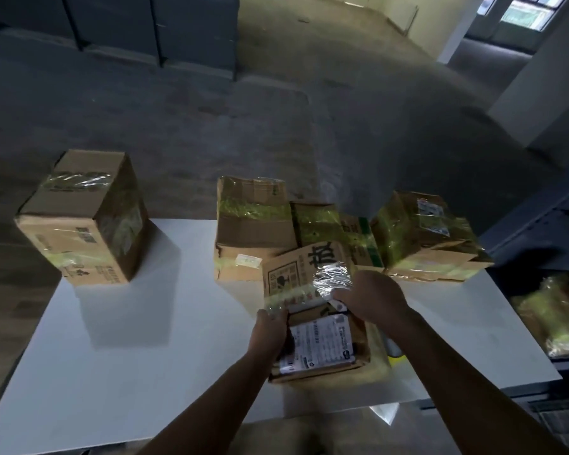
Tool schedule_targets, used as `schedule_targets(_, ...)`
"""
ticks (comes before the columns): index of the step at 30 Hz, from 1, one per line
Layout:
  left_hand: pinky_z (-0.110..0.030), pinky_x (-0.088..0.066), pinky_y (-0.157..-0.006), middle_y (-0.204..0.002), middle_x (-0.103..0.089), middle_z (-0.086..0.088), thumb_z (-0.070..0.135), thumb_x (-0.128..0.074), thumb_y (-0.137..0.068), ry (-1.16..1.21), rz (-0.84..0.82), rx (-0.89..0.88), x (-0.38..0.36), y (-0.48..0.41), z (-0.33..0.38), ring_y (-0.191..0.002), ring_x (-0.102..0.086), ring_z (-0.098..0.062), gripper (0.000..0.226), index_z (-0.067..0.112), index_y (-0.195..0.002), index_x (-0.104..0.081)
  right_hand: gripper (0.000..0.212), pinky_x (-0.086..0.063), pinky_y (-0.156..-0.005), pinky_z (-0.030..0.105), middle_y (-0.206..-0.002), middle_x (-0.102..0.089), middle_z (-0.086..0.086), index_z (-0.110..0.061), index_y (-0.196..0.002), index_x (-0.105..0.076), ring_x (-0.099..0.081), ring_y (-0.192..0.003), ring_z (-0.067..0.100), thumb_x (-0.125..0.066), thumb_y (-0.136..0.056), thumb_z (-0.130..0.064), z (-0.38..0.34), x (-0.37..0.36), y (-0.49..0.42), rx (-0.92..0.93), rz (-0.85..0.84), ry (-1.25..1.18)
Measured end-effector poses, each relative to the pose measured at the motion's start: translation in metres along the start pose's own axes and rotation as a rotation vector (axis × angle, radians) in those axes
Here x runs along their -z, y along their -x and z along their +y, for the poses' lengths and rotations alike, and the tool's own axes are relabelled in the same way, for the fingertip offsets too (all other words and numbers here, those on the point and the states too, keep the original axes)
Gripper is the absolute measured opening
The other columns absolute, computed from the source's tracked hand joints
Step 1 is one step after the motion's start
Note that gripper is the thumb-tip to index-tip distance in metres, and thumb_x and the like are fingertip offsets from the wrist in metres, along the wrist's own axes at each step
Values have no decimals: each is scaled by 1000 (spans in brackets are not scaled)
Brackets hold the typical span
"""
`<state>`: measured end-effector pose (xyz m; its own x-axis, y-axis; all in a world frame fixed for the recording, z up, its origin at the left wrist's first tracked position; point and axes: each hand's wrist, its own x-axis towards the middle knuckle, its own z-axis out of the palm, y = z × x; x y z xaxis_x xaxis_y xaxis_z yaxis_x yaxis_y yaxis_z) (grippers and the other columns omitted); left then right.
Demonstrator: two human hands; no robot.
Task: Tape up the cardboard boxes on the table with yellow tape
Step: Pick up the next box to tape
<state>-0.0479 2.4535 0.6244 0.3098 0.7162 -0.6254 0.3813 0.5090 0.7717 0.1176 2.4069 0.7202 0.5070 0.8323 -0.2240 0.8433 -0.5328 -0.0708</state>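
Box [288, 270] — left hand [271, 325] pinches tape [291, 297] at its edge, right hand [370, 297] unclear, fingers hidden; I'd press 1 flat pass.

Counter [112, 372]: white, smooth, matt, faint sheen. Near box [358, 343]: brown corrugated cardboard, matt, creased, dented at the edges. Its label [322, 343]: white printed paper, slightly wrinkled. Yellow tape [332, 277]: thin translucent plastic film, glossy, crinkled, strong highlights. Left box [79, 224]: same matt cardboard. Floor [178, 110]: grey concrete, rough, dull.
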Motion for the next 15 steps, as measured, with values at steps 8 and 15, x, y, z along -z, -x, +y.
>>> schedule_targets(8, -49, -49, -93, -119, -61, -16, 34, -56, -90, -338, 286, -269, 21, -4, 34, -107, -57, -34, 41, 8, -122, -55, 18, -44, -68, 24, -93, -66, -4, -24, -108, -66, -62, -80, 9, -62, -91, -27, 2, -34, 7, 198, -87, -618)
schedule_targets(15, -31, -50, -73, -92, -67, 2, 55, -60, -83, -436, 81, -252, 40, 3, 36, -82, -62, -16, 36, 20, -84, -65, 83, -33, -109, 43, -146, -36, 8, -21, -143, -36, -32, -136, 30, -72, -75, -54, 14, -63, -1, -52, -27, -565)
